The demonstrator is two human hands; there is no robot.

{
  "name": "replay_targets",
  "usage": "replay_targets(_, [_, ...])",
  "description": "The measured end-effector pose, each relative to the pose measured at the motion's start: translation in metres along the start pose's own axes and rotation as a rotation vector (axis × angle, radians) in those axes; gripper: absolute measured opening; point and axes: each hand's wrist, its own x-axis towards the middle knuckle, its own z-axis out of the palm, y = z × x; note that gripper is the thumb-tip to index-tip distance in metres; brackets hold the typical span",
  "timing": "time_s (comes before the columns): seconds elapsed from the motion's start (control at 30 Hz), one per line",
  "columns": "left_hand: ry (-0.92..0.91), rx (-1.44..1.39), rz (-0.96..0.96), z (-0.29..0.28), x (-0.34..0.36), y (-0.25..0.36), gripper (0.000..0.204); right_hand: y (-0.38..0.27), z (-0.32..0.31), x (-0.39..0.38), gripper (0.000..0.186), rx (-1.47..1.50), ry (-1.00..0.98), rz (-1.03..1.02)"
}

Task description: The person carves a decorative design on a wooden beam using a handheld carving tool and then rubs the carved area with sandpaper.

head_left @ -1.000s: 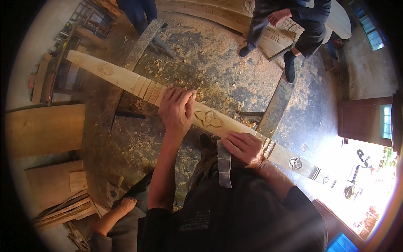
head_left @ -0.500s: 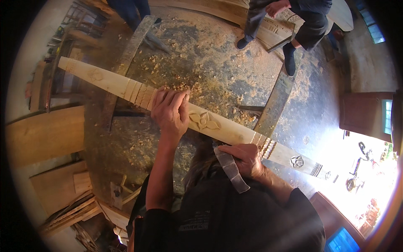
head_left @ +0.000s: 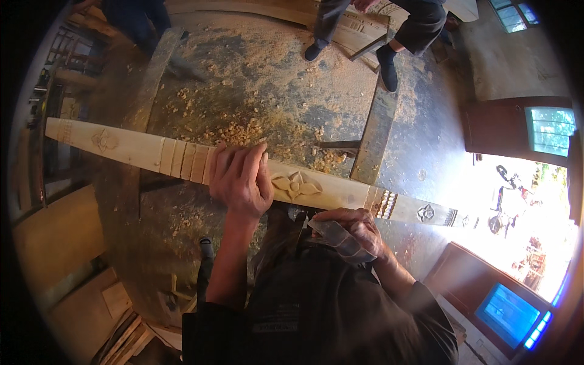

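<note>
A long pale carved wooden plank (head_left: 340, 189) lies across the view, with a raised flower in its middle, grooved bands and smaller flowers toward both ends. My left hand (head_left: 242, 182) is closed over it just left of the middle flower, fingers curled over the far edge. Below the plank's near edge, my right hand (head_left: 359, 228) pinches a creased, greyish strip (head_left: 342, 241) that looks like worn sandpaper. The strip bends down over my dark shirt. Part of the right hand's fingers is hidden behind it.
Wooden beams (head_left: 378, 131) run beneath the plank over a floor strewn with wood shavings (head_left: 240, 131). A person's legs (head_left: 413, 27) are at the far side, another's (head_left: 137, 24) at far left. Boards (head_left: 125, 340) are stacked at lower left; a bright doorway with a motorbike (head_left: 502, 204) is at right.
The plank appears more level in view, its left end lower and right end higher. My left hand still grips it. The strip in my right hand has swung from hanging steeply to lying more sideways.
</note>
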Motion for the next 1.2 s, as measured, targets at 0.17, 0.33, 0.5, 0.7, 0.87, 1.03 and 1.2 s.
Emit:
replay_targets(0.17, [0.009, -0.003, 0.009, -0.001, -0.001, -0.001, 0.020, -0.007, 0.007, -0.001, 0.041, -0.253, 0.099, 0.359])
replay_targets(0.33, [0.028, -0.001, 0.020, -0.002, 0.001, -0.001, 0.020, -0.026, 0.003, 0.004, 0.045, -0.509, 0.099, 0.228])
replay_targets(0.5, [0.024, 0.003, 0.015, 0.000, 0.000, -0.003, 0.020, -0.050, 0.011, 0.031, 0.037, -0.772, 0.338, 0.016])
replay_targets(0.7, [0.042, 0.027, 0.006, 0.002, -0.004, -0.004, 0.020, -0.057, 0.006, 0.061, 0.025, -1.082, 0.319, -0.138])
replay_targets(0.87, [0.061, 0.000, 0.005, 0.001, -0.003, -0.002, 0.020, -0.049, 0.003, 0.072, 0.020, -1.220, 0.319, -0.391])
replay_targets(1.03, [0.066, -0.022, -0.005, 0.002, -0.004, -0.002, 0.021, -0.053, 0.009, 0.080, 0.015, -1.239, 0.254, -0.343])
replay_targets(1.2, [0.064, -0.001, -0.011, 0.003, -0.004, -0.002, 0.022, -0.049, 0.007, 0.088, 0.014, -1.259, 0.241, -0.373])
